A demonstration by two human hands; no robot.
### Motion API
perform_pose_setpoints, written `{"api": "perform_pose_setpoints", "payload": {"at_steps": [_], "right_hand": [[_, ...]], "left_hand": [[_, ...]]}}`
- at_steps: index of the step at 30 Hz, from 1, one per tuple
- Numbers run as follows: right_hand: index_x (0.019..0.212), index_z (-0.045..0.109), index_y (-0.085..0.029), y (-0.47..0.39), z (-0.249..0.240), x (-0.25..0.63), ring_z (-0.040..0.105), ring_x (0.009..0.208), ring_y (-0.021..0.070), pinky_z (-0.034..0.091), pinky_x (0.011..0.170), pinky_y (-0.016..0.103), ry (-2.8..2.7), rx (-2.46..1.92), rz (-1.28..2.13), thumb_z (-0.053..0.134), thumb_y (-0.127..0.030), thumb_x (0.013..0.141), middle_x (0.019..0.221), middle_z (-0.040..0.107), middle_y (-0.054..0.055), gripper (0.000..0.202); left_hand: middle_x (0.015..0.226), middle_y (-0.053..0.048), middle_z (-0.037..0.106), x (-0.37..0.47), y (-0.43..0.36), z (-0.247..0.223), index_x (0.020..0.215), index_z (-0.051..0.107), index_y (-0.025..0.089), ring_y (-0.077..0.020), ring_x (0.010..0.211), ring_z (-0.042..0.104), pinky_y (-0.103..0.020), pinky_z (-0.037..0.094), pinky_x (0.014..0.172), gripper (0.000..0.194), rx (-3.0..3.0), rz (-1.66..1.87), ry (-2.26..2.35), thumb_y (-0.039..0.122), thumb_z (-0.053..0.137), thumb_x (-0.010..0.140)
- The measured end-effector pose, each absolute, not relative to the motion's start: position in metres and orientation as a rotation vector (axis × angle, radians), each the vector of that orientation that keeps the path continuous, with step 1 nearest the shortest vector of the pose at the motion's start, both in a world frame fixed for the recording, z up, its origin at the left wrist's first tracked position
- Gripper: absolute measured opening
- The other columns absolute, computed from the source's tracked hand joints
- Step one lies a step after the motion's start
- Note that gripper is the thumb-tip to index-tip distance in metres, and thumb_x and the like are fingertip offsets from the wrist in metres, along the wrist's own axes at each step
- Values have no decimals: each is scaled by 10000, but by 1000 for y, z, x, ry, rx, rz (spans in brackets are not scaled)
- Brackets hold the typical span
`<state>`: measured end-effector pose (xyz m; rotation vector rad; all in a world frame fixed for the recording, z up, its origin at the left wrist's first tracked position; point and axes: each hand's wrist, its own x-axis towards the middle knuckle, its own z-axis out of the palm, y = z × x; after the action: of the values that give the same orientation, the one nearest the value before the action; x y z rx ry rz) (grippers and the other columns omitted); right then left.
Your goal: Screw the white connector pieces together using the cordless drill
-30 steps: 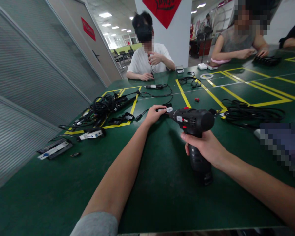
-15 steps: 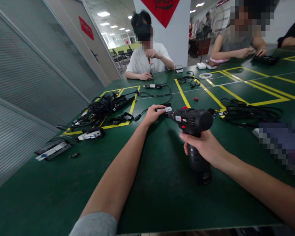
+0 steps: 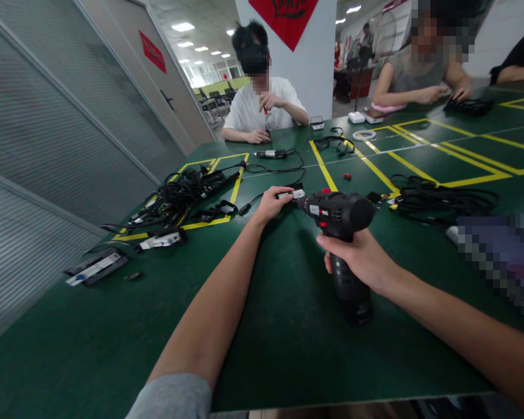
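Observation:
A black cordless drill (image 3: pixel 341 216) with red details is gripped by its handle in my right hand (image 3: pixel 371 260). Its chuck points left and reaches the right end of a small black part with a white label (image 3: pixel 297 193). My left hand (image 3: pixel 272 203) holds that part down on the green table (image 3: pixel 271 326), fingers curled over its left side. The drill's tip is too small to make out against the part. A black cable with a connector (image 3: pixel 244 208) lies just left of my left hand.
Left: a tangle of black cables (image 3: pixel 181 192), labelled black housings (image 3: pixel 96 266) and yellow tape rectangles. Right: coiled black cables (image 3: pixel 445 198) and a blurred flat object (image 3: pixel 502 250). A black-and-silver tool (image 3: pixel 271 153) lies beyond my hands. People sit across the table.
The drill and my right hand have shifted very slightly left in view. My left hand stays on the labelled part.

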<state>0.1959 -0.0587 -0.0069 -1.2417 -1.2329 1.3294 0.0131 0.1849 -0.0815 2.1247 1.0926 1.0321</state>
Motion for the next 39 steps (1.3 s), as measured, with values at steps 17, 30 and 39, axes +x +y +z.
{"api": "perform_pose_setpoints", "payload": {"at_steps": [17,30,39], "right_hand": [[835,585,-184,-58,-7,195,563,452,149,434,478,275,-1216,-1247,1339,669,-330,833,510,613,4,169],[837,590,-185,-59,-7,195,567,456,150,442,479,279,-1208,-1237,1326,663,-305,829,507,606,-4,141],[798,587,-189,-57,-6,194,563,449,150,437,475,280,-1212,-1243,1331,664,-307,827,499,601,-1,143]], "left_hand": [[1155,-61,685,13,185,-82,1106,726,230,-221,1113,600,-361,443,1029,341,2131,1028,1099,376,655,806],[1134,-68,694,14,182,-79,1091,730,215,-226,1111,602,-370,431,1042,332,2126,1038,1086,361,652,803],[1153,-53,691,15,182,-79,1090,728,230,-224,1125,593,-368,423,1061,329,2125,1018,1106,366,643,803]]}}
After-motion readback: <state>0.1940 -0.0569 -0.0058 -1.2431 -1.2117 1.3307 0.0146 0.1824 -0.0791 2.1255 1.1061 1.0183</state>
